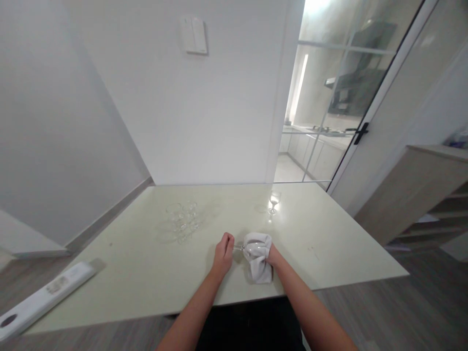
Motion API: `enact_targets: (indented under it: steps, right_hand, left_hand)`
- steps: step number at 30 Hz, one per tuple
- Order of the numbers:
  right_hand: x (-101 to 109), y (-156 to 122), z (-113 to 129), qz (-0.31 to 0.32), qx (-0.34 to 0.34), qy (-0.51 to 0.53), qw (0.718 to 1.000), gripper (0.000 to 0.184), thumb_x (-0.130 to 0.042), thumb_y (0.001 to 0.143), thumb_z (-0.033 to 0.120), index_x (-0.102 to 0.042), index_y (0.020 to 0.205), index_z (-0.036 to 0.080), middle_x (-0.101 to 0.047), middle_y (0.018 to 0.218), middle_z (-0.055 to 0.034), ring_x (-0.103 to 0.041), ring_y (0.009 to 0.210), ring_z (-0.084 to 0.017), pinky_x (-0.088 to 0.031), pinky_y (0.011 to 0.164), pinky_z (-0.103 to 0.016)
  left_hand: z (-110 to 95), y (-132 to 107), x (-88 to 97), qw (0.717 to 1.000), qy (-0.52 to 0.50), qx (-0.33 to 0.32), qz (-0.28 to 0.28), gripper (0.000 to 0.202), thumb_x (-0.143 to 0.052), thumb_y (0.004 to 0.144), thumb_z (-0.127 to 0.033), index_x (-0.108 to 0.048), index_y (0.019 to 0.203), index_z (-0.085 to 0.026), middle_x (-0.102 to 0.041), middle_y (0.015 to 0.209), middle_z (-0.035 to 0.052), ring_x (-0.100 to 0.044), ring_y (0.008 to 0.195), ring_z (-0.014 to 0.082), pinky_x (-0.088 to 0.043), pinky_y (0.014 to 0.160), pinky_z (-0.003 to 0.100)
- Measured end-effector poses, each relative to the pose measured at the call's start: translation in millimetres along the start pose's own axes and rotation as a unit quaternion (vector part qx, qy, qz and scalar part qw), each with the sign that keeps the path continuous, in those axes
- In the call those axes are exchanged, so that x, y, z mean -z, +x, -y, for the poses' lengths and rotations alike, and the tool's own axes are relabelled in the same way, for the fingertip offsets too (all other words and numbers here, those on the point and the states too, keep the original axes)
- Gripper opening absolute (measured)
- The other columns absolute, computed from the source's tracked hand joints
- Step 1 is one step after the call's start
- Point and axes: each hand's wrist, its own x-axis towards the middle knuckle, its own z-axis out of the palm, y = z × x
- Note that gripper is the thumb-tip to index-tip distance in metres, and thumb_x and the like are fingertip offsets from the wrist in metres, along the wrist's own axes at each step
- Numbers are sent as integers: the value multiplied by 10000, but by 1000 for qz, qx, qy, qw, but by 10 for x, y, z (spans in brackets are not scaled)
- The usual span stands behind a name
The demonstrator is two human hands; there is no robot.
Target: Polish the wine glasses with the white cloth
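A clear stemmed glass (252, 248) lies sideways between my hands, low over the near middle of the table. My left hand (224, 253) is closed around its foot end, with the stem pointing right. A white cloth (261, 273) wraps the bowl, and its loose end hangs toward me. My right hand (272, 254) grips the cloth against the bowl; most of its fingers are hidden by the fabric. Farther back, another stemmed glass (274, 201) stands upright. Several clear glasses (183, 219) stand grouped on the left of the table.
The pale table (139, 273) meets a white wall (204, 122) at its far edge. A long white object (47, 297) lies across the table's left front corner. Behind on the right is a glass-paned door (329, 107), with a wooden shelf unit (413, 185) beside it.
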Motion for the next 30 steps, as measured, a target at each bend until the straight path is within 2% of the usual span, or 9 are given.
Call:
enact_targets:
  steps: [3, 9, 13, 15, 18, 21, 25, 30]
  right_hand:
    - [-24, 15, 88, 3, 0, -12, 1000, 265, -764, 623, 378, -724, 840, 231, -744, 886, -48, -684, 889, -236, -514, 936, -393]
    - [-39, 6, 175, 4, -7, -23, 1000, 298, -742, 659, 377, -734, 902, 204, -743, 967, -78, -677, 937, -242, -512, 939, -401]
    - [-13, -7, 139, 41, -24, 28, 998, 315, -753, 654, 370, -727, 894, 168, -745, 894, -69, -683, 842, -218, -538, 857, -370]
    - [2, -10, 124, 57, -12, 42, 997, 333, -751, 661, 378, -728, 915, 163, -743, 906, -74, -680, 856, -220, -530, 867, -369]
    - [11, -14, 115, 41, 4, 31, 999, 336, -713, 714, 406, -734, 948, 166, -735, 979, -95, -669, 939, -237, -498, 930, -392]
    - [5, -18, 120, 27, -12, 14, 999, 323, -679, 750, 426, -741, 945, 175, -733, 1008, -103, -664, 970, -249, -490, 945, -413]
    - [12, -17, 129, 52, -31, 7, 998, 315, -720, 699, 406, -743, 913, 176, -743, 952, -89, -671, 918, -242, -508, 909, -405]
    - [26, -8, 154, 64, -14, 27, 997, 370, -758, 637, 415, -735, 917, 174, -742, 903, -77, -673, 859, -228, -524, 860, -364]
  left_hand:
    - [-13, -9, 16, 1000, -3, -10, -2, 263, -384, 931, -411, -437, 773, -208, -384, 641, -43, -394, 601, 129, -320, 582, 245]
    - [-24, 8, 8, 1000, 0, 2, -11, 268, -390, 927, -415, -442, 768, -206, -389, 636, -43, -393, 597, 127, -321, 580, 242]
    - [-6, 29, -28, 1000, -16, 18, -11, 287, -391, 920, -430, -439, 746, -207, -386, 621, -44, -394, 588, 129, -322, 571, 241]
    - [-1, 36, -36, 999, -24, 26, -7, 297, -388, 918, -438, -439, 739, -208, -394, 617, -42, -400, 589, 132, -329, 573, 243]
    - [-10, 40, -33, 999, -32, 32, 1, 300, -394, 917, -444, -441, 737, -209, -409, 624, -39, -411, 598, 134, -339, 580, 244]
    - [-34, 40, -26, 998, -40, 38, 1, 302, -399, 913, -452, -445, 738, -210, -413, 624, -38, -414, 593, 135, -344, 578, 245]
    - [-52, 38, -25, 999, -35, 33, -5, 309, -408, 908, -457, -461, 735, -207, -423, 616, -37, -418, 588, 135, -342, 572, 243]
    - [-31, 30, -30, 999, -33, 20, -2, 313, -401, 920, -440, -448, 719, -205, -419, 616, -41, -416, 590, 129, -341, 583, 242]
